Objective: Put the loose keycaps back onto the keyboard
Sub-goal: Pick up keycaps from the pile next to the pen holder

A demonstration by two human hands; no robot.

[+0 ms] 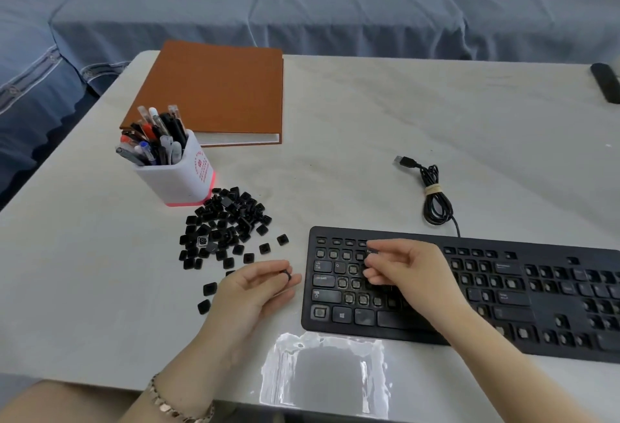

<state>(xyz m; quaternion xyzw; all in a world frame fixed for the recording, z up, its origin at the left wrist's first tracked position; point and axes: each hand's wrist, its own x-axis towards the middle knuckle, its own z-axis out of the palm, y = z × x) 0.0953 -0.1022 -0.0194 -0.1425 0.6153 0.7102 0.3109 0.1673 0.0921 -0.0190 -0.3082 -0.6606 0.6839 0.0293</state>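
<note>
The left hand [255,291] pinches a black keycap [286,275] between thumb and forefinger. The right hand [406,271], fingers curled over the keyboard [335,317], pinches a second keycap [371,251]. Beyond the left hand, the keycap pile [224,224] lies against a pen holder [177,177] full of pens [157,137]. Open tabletop [352,161] stretches beyond the right hand.

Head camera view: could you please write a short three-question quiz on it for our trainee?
1. True or false: the pile of loose black keycaps lies left of the black plastic keyboard.
2. What does the left hand pinch in its fingers? A a pen; B a small black keycap; C a USB plug.
3. Fill in: the white pen holder stands by the brown hardcover ____.
Key: 1 true; 2 B; 3 notebook.
</note>
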